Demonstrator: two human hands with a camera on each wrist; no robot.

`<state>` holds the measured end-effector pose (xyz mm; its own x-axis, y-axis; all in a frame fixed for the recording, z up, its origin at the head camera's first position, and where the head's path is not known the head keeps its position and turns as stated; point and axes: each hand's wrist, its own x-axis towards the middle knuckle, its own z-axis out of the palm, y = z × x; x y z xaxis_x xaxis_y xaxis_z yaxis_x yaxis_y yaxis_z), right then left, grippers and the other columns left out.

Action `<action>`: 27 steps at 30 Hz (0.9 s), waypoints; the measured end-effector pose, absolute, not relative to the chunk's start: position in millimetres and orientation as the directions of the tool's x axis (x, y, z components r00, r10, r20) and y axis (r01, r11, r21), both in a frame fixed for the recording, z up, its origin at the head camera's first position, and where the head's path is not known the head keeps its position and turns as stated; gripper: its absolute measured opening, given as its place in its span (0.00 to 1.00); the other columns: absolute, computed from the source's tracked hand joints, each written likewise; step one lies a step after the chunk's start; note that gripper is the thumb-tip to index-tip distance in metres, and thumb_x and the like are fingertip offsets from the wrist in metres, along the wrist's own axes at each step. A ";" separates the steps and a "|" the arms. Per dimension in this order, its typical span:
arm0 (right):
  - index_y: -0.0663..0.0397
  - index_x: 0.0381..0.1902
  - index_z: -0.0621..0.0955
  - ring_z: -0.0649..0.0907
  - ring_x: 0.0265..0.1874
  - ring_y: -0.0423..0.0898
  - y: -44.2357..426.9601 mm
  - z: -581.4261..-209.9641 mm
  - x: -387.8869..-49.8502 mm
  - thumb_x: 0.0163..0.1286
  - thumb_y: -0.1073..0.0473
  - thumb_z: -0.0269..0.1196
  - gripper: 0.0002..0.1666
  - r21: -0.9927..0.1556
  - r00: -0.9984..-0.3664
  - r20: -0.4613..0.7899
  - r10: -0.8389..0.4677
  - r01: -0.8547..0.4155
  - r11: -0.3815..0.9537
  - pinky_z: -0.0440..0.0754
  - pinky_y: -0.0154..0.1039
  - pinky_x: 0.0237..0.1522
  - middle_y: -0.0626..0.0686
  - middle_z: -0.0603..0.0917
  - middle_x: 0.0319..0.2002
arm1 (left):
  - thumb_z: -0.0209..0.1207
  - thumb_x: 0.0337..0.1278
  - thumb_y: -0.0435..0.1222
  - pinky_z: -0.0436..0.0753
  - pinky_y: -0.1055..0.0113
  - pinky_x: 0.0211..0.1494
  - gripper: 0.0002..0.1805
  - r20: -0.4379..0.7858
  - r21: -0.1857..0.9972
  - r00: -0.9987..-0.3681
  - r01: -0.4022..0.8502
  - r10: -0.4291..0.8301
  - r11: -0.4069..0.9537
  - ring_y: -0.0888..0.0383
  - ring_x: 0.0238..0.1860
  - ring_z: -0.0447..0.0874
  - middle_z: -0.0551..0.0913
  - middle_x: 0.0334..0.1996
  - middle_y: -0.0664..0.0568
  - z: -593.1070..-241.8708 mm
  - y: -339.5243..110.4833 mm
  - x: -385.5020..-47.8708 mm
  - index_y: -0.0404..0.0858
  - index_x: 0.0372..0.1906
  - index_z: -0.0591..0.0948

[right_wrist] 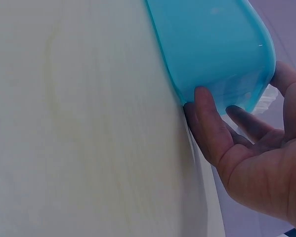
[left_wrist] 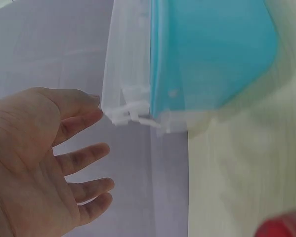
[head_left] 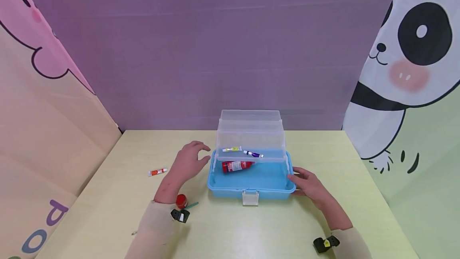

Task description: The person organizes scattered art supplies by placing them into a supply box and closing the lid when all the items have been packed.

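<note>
A blue box [head_left: 266, 177] has its translucent lid [head_left: 250, 131] raised at the back. Inside lies a red bottle [head_left: 237, 166]. A yellow-labelled tube [head_left: 232, 149] and a purple-and-white tube [head_left: 253, 154] show at the lid's lower part; whether in front of or behind the plastic, I cannot tell. My right hand [head_left: 310, 187] grips the box's right side, thumb at the rim, fingers against the outer wall [right_wrist: 222, 44]. My left hand [head_left: 188, 161] hovers left of the lid with loosely bent, parted fingers; in the left wrist view its thumb and forefinger are close to the lid's corner [left_wrist: 128, 106].
A red-and-white tube [head_left: 157, 172] lies on the table [head_left: 273, 231] left of my left hand. Beside my left wrist are a red round container [head_left: 181, 201] and a thin green stick [head_left: 192, 205]. A small object [head_left: 134, 233] lies near my left sleeve. A purple backdrop [head_left: 215, 51] stands behind.
</note>
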<state>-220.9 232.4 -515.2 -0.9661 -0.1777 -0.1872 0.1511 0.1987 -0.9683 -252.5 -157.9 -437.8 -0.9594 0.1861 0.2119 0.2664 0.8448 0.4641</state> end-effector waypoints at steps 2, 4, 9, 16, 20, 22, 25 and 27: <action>0.66 0.70 0.63 0.81 0.49 0.62 232.1 -514.6 -221.2 0.72 0.52 0.60 0.36 -0.968 -0.965 -0.188 -0.182 0.151 0.199 0.82 0.53 0.45 0.71 0.70 0.61 | 0.63 0.61 0.38 0.73 0.44 0.59 0.15 0.212 0.463 -0.958 0.272 0.192 0.844 0.41 0.59 0.73 0.76 0.58 0.42 -440.9 -165.8 -252.4 0.39 0.51 0.83; 0.66 0.70 0.63 0.82 0.49 0.61 231.7 -514.2 -221.6 0.72 0.52 0.60 0.36 -0.968 -0.965 -0.189 -0.184 0.152 0.198 0.82 0.53 0.45 0.71 0.71 0.61 | 0.62 0.61 0.39 0.74 0.45 0.58 0.14 0.201 0.467 -0.961 0.266 0.191 0.844 0.42 0.57 0.74 0.76 0.57 0.42 -442.3 -173.2 -252.3 0.39 0.50 0.83; 0.66 0.70 0.63 0.82 0.47 0.60 230.8 -514.9 -222.2 0.71 0.50 0.61 0.38 -0.969 -0.962 -0.192 -0.192 0.155 0.194 0.82 0.53 0.45 0.71 0.71 0.61 | 0.61 0.62 0.39 0.75 0.46 0.57 0.14 0.163 0.476 -0.971 0.233 0.176 0.848 0.41 0.57 0.74 0.76 0.57 0.41 -442.5 -191.4 -250.4 0.37 0.50 0.83; 0.67 0.70 0.63 0.82 0.48 0.60 231.0 -516.2 -221.7 0.71 0.50 0.61 0.39 -0.970 -0.964 -0.187 -0.186 0.152 0.188 0.82 0.53 0.45 0.71 0.71 0.60 | 0.58 0.65 0.38 0.73 0.45 0.58 0.15 0.129 0.514 -0.980 0.194 0.149 0.835 0.39 0.57 0.73 0.75 0.58 0.38 -446.1 -220.0 -245.8 0.35 0.52 0.81; 0.67 0.70 0.63 0.81 0.49 0.61 231.7 -515.8 -220.8 0.71 0.50 0.61 0.39 -0.972 -0.964 -0.185 -0.190 0.151 0.180 0.82 0.53 0.45 0.72 0.71 0.61 | 0.57 0.67 0.38 0.73 0.43 0.57 0.16 0.087 0.533 -0.990 0.142 0.114 0.834 0.37 0.59 0.71 0.74 0.59 0.37 -449.5 -239.0 -244.3 0.35 0.54 0.80; 0.67 0.70 0.63 0.81 0.49 0.61 232.3 -515.0 -220.2 0.71 0.50 0.61 0.39 -0.973 -0.964 -0.183 -0.191 0.150 0.175 0.82 0.53 0.45 0.72 0.70 0.61 | 0.56 0.67 0.39 0.74 0.43 0.56 0.16 0.064 0.536 -0.993 0.117 0.098 0.836 0.36 0.59 0.71 0.74 0.59 0.36 -452.2 -249.2 -243.0 0.34 0.54 0.80; 0.68 0.69 0.63 0.81 0.50 0.61 232.7 -513.6 -219.1 0.71 0.51 0.61 0.39 -0.974 -0.964 -0.182 -0.193 0.150 0.171 0.83 0.52 0.45 0.72 0.70 0.61 | 0.55 0.67 0.39 0.74 0.43 0.55 0.16 0.054 0.533 -0.994 0.105 0.090 0.840 0.36 0.57 0.72 0.74 0.58 0.34 -455.3 -264.2 -240.6 0.34 0.54 0.80; 0.68 0.69 0.63 0.81 0.50 0.61 232.9 -512.5 -218.5 0.71 0.50 0.62 0.39 -0.973 -0.964 -0.182 -0.193 0.149 0.175 0.83 0.52 0.45 0.72 0.70 0.61 | 0.55 0.67 0.38 0.74 0.43 0.53 0.17 0.054 0.527 -0.995 0.102 0.087 0.844 0.36 0.56 0.72 0.74 0.58 0.33 -455.6 -273.7 -238.4 0.33 0.54 0.80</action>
<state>-218.5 232.9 -512.5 -0.9643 -0.1927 -0.1819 0.1487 0.1746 -0.9733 -238.4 -273.7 -455.6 -0.9947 0.0873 0.0537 0.1025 0.8436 0.5270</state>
